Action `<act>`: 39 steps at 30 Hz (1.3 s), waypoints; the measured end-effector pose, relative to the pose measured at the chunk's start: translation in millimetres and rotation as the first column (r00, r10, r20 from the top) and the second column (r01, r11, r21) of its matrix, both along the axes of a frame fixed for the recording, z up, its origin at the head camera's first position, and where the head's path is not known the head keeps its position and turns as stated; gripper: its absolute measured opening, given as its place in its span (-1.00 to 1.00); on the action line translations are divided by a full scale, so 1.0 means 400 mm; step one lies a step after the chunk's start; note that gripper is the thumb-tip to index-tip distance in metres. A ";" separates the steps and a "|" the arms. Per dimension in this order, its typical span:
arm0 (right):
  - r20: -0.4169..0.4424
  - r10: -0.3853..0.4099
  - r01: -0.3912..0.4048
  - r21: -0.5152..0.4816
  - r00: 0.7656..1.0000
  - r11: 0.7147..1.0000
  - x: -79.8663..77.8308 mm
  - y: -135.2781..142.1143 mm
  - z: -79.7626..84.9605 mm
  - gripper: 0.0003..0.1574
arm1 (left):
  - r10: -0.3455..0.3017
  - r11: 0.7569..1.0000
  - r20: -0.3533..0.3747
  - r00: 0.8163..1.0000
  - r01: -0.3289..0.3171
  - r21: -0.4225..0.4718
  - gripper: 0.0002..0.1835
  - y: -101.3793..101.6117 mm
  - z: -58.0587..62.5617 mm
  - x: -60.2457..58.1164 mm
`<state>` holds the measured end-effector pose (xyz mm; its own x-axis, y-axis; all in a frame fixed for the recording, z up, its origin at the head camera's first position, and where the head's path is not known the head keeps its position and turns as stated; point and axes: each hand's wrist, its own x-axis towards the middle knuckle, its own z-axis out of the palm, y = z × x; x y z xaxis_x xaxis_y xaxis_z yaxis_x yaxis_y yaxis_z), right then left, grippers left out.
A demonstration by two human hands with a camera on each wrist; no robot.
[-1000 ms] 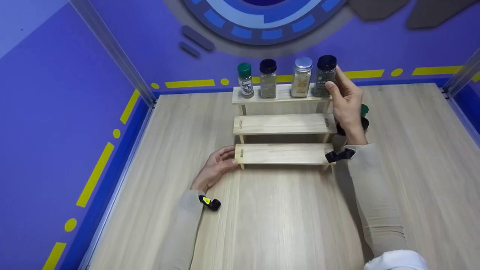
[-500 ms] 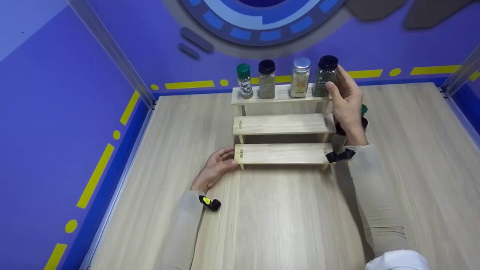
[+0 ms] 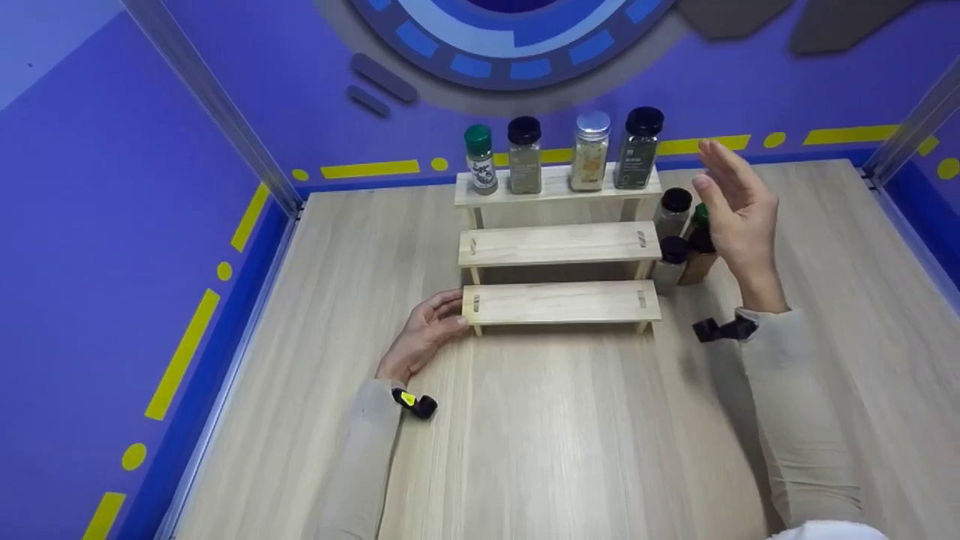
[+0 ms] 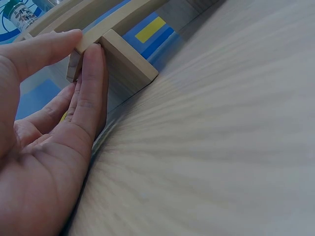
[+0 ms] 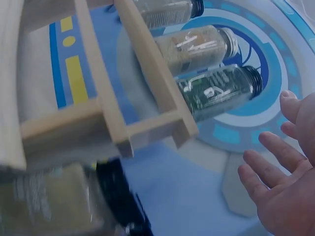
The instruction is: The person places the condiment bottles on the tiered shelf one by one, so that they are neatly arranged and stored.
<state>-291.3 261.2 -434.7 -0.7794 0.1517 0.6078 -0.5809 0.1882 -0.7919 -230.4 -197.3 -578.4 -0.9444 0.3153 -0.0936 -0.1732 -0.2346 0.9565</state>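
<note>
A three-tier wooden rack (image 3: 559,304) stands on the table. Thumb and fingers of my left hand (image 3: 421,337) hold the left end of its lowest tier; in the left wrist view the thumb lies against the board's corner. Spice jars line the top tier: a small green-capped one (image 3: 481,172), a black-capped one (image 3: 525,166), a silver-capped one (image 3: 590,159) and a dark one with a black cap (image 3: 637,157) at the right end. My right hand (image 3: 746,225) hovers right of that dark jar, fingers extended and apart from it, holding nothing.
Several more spice jars stand on the table beside the rack's right side, among them a grey one (image 3: 670,275) and a brown one (image 3: 697,266), partly behind my right hand. A blue panel wall (image 3: 405,139) rises behind the rack.
My right hand has let go of the dark spice jar and moved right, away from the top tier. The jar stays upright there. My left hand keeps its place on the rack.
</note>
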 end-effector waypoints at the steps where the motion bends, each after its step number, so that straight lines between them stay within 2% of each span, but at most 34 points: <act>1: 0.019 -0.014 0.013 0.023 1.000 1.000 0.006 0.009 -0.003 -0.41 | 0.004 1.000 0.001 1.000 -0.004 -0.001 -0.28 -0.002 0.000 0.001; 6: 0.091 -0.063 0.051 0.123 0.994 0.991 0.027 0.055 -0.037 -0.40 | 0.009 1.000 0.001 1.000 -0.009 -0.014 -0.28 -0.012 -0.003 0.004; 11: 0.178 -0.041 0.011 0.167 0.983 0.986 0.037 0.108 -0.086 -0.37 | 0.015 0.999 -0.016 1.000 -0.015 -0.034 -0.28 -0.019 -0.004 0.004; 14: 0.226 -0.008 -0.027 0.154 0.974 0.988 0.040 0.137 -0.115 -0.36 | 0.012 0.999 -0.020 1.000 -0.012 -0.035 -0.27 -0.021 -0.004 0.004; 21: 0.286 0.128 -0.146 0.041 0.949 0.988 0.034 0.178 -0.173 -0.35 | 0.006 1.000 -0.013 1.000 -0.006 -0.029 -0.26 -0.016 -0.004 0.003; 24: 0.340 0.123 -0.154 0.065 0.932 0.986 0.036 0.185 -0.186 -0.33 | 0.003 0.999 -0.011 1.000 -0.003 -0.032 -0.27 -0.013 -0.004 0.001; 30: 0.429 0.060 -0.136 0.149 0.901 0.980 0.030 0.205 -0.226 -0.26 | -0.008 0.999 -0.013 1.000 0.007 -0.046 -0.27 -0.004 -0.001 -0.003; 36: 0.473 0.081 -0.164 0.137 0.877 0.977 0.020 0.207 -0.257 -0.23 | -0.018 0.999 -0.016 1.000 0.018 -0.028 -0.29 -0.002 -0.001 -0.005; 39: 0.475 0.110 -0.188 0.119 0.873 0.975 0.015 0.207 -0.270 -0.26 | -0.018 1.000 -0.018 1.000 0.017 -0.021 -0.29 -0.002 0.000 -0.004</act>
<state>-285.3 344.2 -542.8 -0.9825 -0.0553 0.1777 -0.1860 0.2725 -0.9440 -232.0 -198.3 -578.4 -0.9404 0.3297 -0.0838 -0.1600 -0.2112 0.9643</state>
